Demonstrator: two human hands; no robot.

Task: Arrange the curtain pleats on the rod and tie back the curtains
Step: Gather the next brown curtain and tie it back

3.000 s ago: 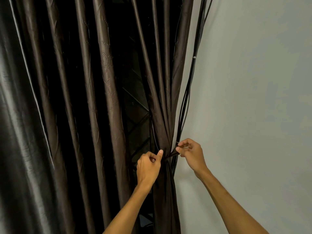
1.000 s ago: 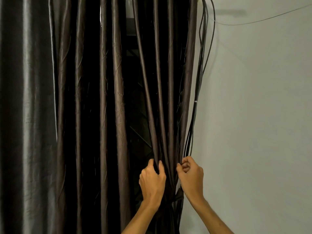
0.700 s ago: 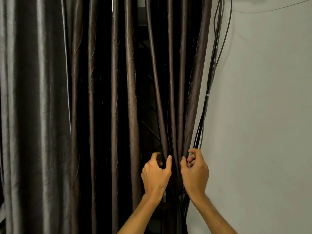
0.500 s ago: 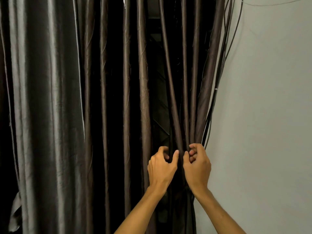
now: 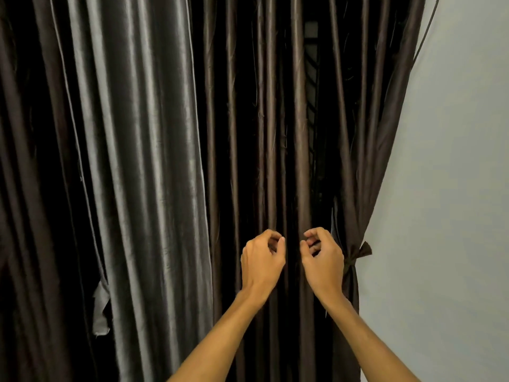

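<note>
A dark brown curtain (image 5: 298,133) hangs in long vertical pleats. Its rightmost pleats are gathered by a brown tie-back (image 5: 355,255), knotted at the wall side. My left hand (image 5: 261,263) and my right hand (image 5: 321,263) are raised side by side in front of the middle pleats, left of the knot. On both hands the fingers are loosely curled and apart, and I see no fabric pinched in them. The rod is out of view.
A shiny grey curtain panel (image 5: 137,161) hangs to the left, with a loose strip (image 5: 100,307) dangling at its edge. A plain wall (image 5: 446,188) fills the right. Thin cables (image 5: 425,31) run down by the curtain's top right. A window grille (image 5: 311,78) shows through a gap.
Both hands have let go of the gathered pleats and moved left of the bundle. The tied knot now shows to the right of my right hand. The view has shifted left.
</note>
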